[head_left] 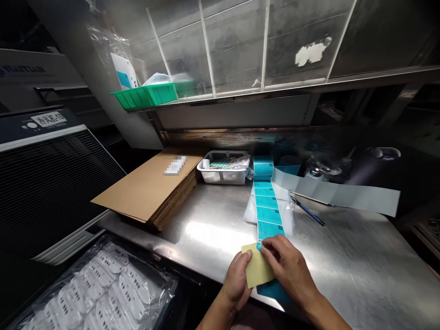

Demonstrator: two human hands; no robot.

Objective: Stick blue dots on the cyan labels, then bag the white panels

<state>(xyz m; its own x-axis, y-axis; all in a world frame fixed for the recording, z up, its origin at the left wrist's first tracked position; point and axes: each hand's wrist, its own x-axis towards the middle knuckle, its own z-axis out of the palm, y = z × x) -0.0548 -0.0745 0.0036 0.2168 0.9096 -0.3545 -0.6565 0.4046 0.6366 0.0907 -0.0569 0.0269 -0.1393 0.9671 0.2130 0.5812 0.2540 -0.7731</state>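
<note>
My left hand (236,280) grips a small pale yellow sheet of backing paper (257,269) by its left edge, thumb on top. A round blue sticker (259,246) with white print shows at the sheet's upper edge. Thumb and forefinger of my right hand (287,266) are pinched at the right side of that sticker. Whether it is fully off the sheet I cannot tell. Under and beyond my hands, a strip of blue printed labels (268,215) runs across the table from a label roll (263,167).
A stack of flat cardboard (151,188) lies left on the steel table (213,229). Behind are a white basket (222,176), a blue pen (307,211) and a curled grey strip (337,190). A green tray (147,95) sits on the shelf. White pieces (103,286) fill a lined bin lower left.
</note>
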